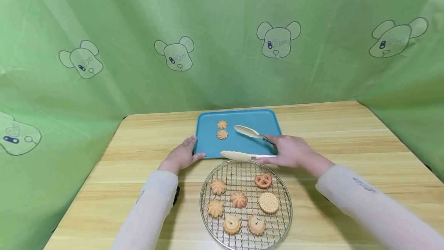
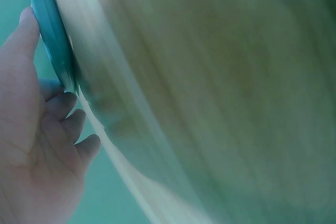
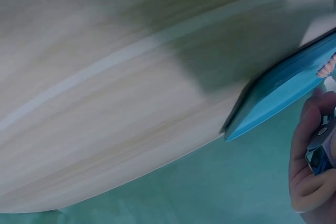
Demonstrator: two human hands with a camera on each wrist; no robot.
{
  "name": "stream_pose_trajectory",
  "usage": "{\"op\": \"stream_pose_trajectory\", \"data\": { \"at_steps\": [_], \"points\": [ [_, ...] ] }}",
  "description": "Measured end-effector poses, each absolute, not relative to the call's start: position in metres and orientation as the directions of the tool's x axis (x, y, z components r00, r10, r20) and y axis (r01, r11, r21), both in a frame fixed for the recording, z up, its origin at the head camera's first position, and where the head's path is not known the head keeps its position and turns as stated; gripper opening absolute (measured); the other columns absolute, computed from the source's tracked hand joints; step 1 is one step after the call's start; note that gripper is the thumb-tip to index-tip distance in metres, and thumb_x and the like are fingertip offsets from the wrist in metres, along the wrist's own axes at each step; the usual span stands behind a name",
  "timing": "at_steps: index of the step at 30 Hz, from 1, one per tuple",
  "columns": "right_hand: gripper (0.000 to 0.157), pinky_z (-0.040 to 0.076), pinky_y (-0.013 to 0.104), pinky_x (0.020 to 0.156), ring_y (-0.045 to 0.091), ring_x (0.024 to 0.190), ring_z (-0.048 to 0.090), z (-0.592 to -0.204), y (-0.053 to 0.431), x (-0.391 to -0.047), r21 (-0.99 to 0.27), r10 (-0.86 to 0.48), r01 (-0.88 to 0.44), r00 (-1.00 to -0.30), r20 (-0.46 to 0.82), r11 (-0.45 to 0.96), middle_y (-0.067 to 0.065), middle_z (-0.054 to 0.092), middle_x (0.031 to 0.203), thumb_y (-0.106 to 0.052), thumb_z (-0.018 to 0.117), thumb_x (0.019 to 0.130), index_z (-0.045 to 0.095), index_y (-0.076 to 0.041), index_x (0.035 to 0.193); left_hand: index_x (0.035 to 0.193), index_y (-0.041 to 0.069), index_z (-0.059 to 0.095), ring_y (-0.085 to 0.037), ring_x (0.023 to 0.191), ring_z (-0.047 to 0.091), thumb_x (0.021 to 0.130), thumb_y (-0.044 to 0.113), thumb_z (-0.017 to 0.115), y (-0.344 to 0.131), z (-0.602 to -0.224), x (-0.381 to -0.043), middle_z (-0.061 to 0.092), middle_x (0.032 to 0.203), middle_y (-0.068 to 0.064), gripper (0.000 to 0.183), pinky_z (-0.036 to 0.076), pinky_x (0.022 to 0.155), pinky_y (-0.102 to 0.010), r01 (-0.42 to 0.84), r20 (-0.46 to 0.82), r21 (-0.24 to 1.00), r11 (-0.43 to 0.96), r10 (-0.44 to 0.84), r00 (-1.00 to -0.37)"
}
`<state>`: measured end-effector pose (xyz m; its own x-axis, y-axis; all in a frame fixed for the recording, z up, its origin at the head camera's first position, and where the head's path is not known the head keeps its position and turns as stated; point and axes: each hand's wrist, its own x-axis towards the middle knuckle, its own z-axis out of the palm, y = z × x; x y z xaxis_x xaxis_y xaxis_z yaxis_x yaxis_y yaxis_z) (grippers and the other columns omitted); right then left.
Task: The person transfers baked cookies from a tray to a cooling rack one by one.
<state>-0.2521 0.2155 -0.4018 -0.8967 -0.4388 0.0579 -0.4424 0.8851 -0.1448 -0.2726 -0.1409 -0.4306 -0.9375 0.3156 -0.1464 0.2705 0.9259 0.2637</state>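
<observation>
My left hand [image 1: 181, 155] holds the blue tray [image 1: 256, 117] at its near left corner, thumb at the front edge and fingers along the left side. In the left wrist view, the thumb meets the tray rim [image 2: 50, 30]. My right hand [image 1: 290, 150] grips tongs [image 1: 248, 131] whose cream scalloped ends are spread wide. One end is over the tray, the other along its front edge beside the round wire cooling rack [image 1: 202, 203]. Two cookies, one star-shaped [image 1: 222, 124] and one swirled [image 1: 222, 134], lie on the tray's left half.
On the rack are several cookies: a pretzel-shaped one [image 1: 263, 181], a round dotted one [image 1: 268, 203], flower-shaped ones [image 1: 239, 199] and ring-like ones [image 1: 231, 224]. The wooden table [image 1: 347, 142] ends at a green curtain [image 1: 222, 76] behind the tray.
</observation>
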Motion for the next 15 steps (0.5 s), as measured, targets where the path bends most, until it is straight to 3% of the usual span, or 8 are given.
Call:
{"op": "stream_pose_trajectory", "data": {
  "at_steps": [3,5,8,15],
  "points": [
    [0.106,0.046,0.033,0.047,0.022,0.068,0.059,-0.402,0.209,-0.256,-0.139,-0.429,-0.433,-0.902,0.055,0.891,0.014,0.066,0.096,-0.081,0.054,0.071,0.042,-0.004,0.143,0.151,0.001,0.017,-0.029,0.143,0.014,0.093,0.055,0.048,-0.141,-0.432,-0.274,0.014,0.157,-0.012,0.085,0.017,0.115,-0.042,0.267,-0.152,0.259,0.928,0.313,-0.938],
    [0.105,0.052,0.038,0.053,0.031,0.081,0.064,-0.402,0.206,-0.258,-0.137,-0.426,-0.43,-0.903,0.059,0.892,0.021,0.064,0.112,-0.08,0.054,0.073,0.043,-0.002,0.142,0.151,0.001,0.017,-0.029,0.143,0.014,0.093,0.055,0.048,-0.141,-0.432,-0.274,0.014,0.157,-0.012,0.085,0.017,0.115,-0.042,0.267,-0.152,0.258,0.928,0.312,-0.938],
    [0.101,0.055,0.043,0.059,0.038,0.091,0.064,-0.4,0.2,-0.261,-0.139,-0.419,-0.421,-0.907,0.048,0.896,0.022,0.063,0.115,-0.078,0.052,0.076,0.043,-0.002,0.142,0.151,0.001,0.017,-0.03,0.143,0.014,0.093,0.055,0.048,-0.141,-0.432,-0.274,0.014,0.157,-0.012,0.085,0.017,0.115,-0.042,0.269,-0.152,0.257,0.928,0.314,-0.937],
    [0.096,0.055,0.047,0.066,0.036,0.097,0.063,-0.396,0.189,-0.265,-0.147,-0.4,-0.396,-0.916,-0.001,0.907,0.021,0.063,0.116,-0.073,0.052,0.08,0.041,-0.002,0.143,0.151,0.001,0.017,-0.03,0.143,0.014,0.094,0.054,0.049,-0.141,-0.43,-0.272,0.015,0.157,-0.013,0.084,0.018,0.115,-0.042,0.27,-0.151,0.265,0.926,0.316,-0.937]
  ]
}}
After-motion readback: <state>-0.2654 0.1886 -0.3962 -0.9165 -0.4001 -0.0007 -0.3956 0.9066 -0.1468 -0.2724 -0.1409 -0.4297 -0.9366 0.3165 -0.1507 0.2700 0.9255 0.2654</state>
